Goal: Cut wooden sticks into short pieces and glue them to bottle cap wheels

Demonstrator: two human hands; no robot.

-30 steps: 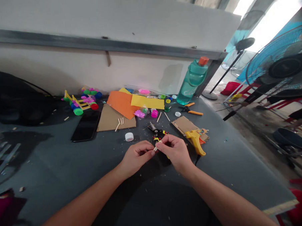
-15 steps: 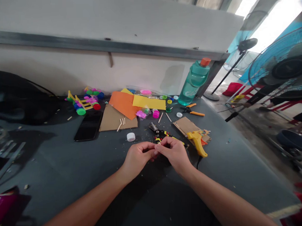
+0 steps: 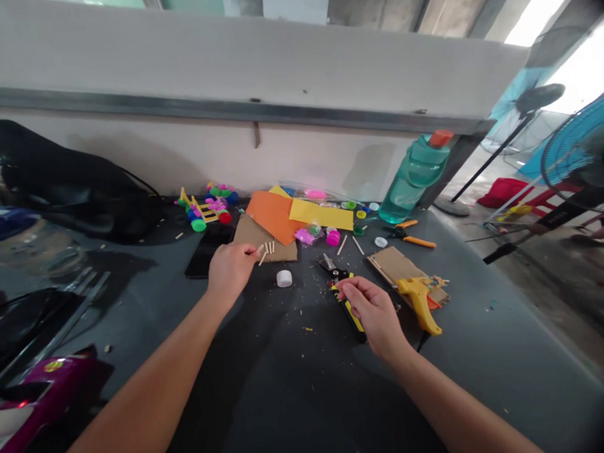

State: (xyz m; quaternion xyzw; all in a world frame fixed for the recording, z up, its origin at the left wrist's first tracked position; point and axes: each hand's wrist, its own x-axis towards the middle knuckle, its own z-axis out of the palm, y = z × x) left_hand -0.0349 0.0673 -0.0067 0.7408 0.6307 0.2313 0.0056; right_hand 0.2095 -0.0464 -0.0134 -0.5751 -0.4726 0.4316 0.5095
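My left hand point(image 3: 231, 269) is over the edge of the cardboard sheet point(image 3: 283, 254), its fingers closed in a pinch on a small wooden stick piece point(image 3: 261, 248). Short cut sticks point(image 3: 269, 247) lie on the cardboard right beside the fingertips. My right hand point(image 3: 374, 311) is above the cutting pliers point(image 3: 354, 318) with black and yellow handles, thumb and fingers pinched together. What is between those fingers, if anything, is too small to tell. A white bottle cap point(image 3: 284, 279) stands on the table between the hands.
A yellow glue gun point(image 3: 419, 303) rests on cardboard at right. Orange-handled pliers point(image 3: 415, 238) and a teal bottle point(image 3: 414, 178) stand behind. A phone point(image 3: 198, 258), a colourful toy car point(image 3: 206, 212), orange paper point(image 3: 271, 214) and two longer sticks point(image 3: 358, 245) lie at the back.
My hands, together in front of the cutting pliers before, have parted. The left has moved left to the sticks on the cardboard; the right stays by the pliers. The view has shifted left.
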